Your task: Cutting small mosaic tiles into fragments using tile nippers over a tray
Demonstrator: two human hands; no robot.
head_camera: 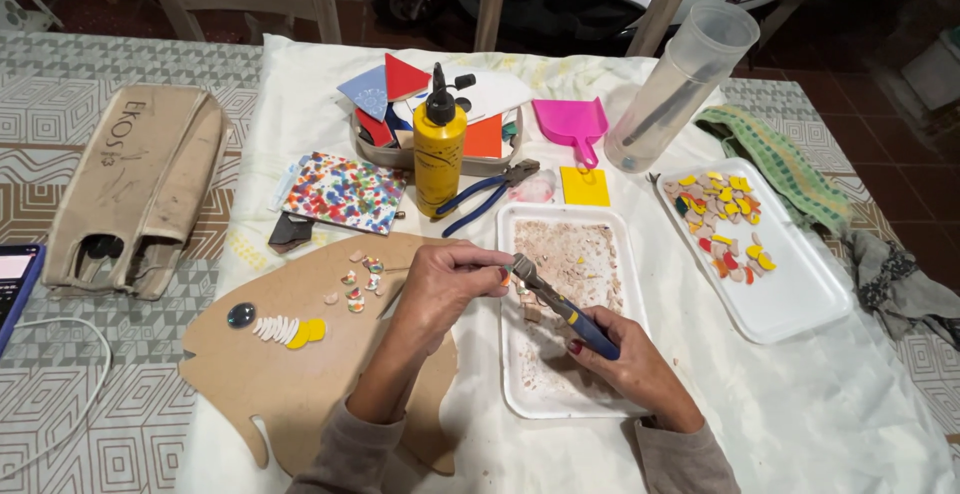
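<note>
From the head view, the right hand point(625, 359) is closing around the blue handles of a tile nipper point(560, 304), whose metal head is pointing up and to the left over a white foam tray point(512, 354) dusted with pale crumbs and a few small offcuts. The left hand point(445, 279) is pinching a small colourful tile piece point(506, 276) between its fingertips, holding it right at the nipper's head, above the tray's left edge. Beneath the left forearm a brown fish-shaped board point(290, 374) is lying on the white cloth covering the counter point(850, 424); it is carrying a dark round glass bead point(241, 315), a row of white and yellow pieces point(290, 331) just beside the bead, and a loose cluster of speckled pieces point(358, 279) near the left hand. Farther back, a yellow glue bottle point(438, 154) with a black nozzle is standing upright, with blue-handled pliers point(485, 197) lying just to its right and a paint-speckled square tile point(343, 191) to its left. A second white tray point(790, 294) holding red, yellow and pale chips is sitting well to the right, next to a tall clear plastic container point(680, 84) and a pink scoop point(572, 124). A beige cloth case point(140, 184) is resting at the far left.
</note>
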